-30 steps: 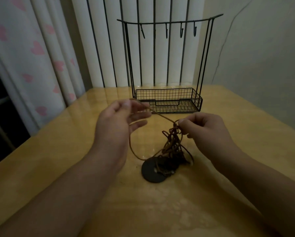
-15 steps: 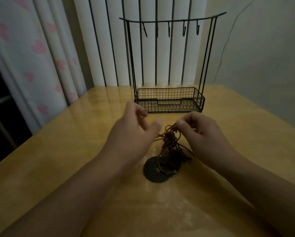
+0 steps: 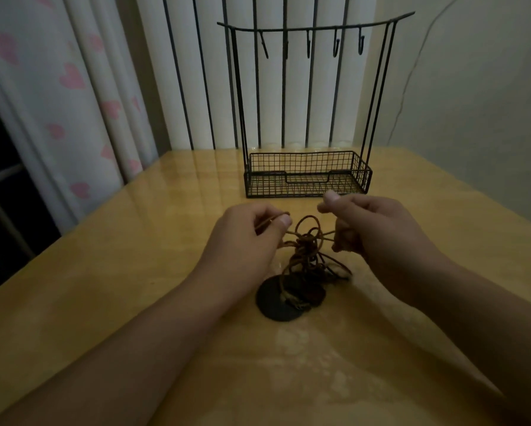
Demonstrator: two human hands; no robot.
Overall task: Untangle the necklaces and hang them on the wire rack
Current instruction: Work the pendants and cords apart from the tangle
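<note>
A dark round pendant [image 3: 278, 302] lies on the yellow table [image 3: 135, 272]. Above it, the brown necklaces [image 3: 307, 250] are in one knotty bunch. The left hand [image 3: 245, 238] pinches a cord, and the right hand [image 3: 371, 229] pinches another. This looks like the untangling step. Next, pull one loop free gently. The wire rack [image 3: 307, 173] stands behind, hooks bare

Brown cords [image 3: 307, 250] tangle over a dark disc [image 3: 273, 305] on the yellow-tan table [image 3: 135, 272]. Upper centre, a black wire rack [image 3: 307, 176] — upper left, a white curtain [image 3: 58, 87] with pink hearts.
</note>
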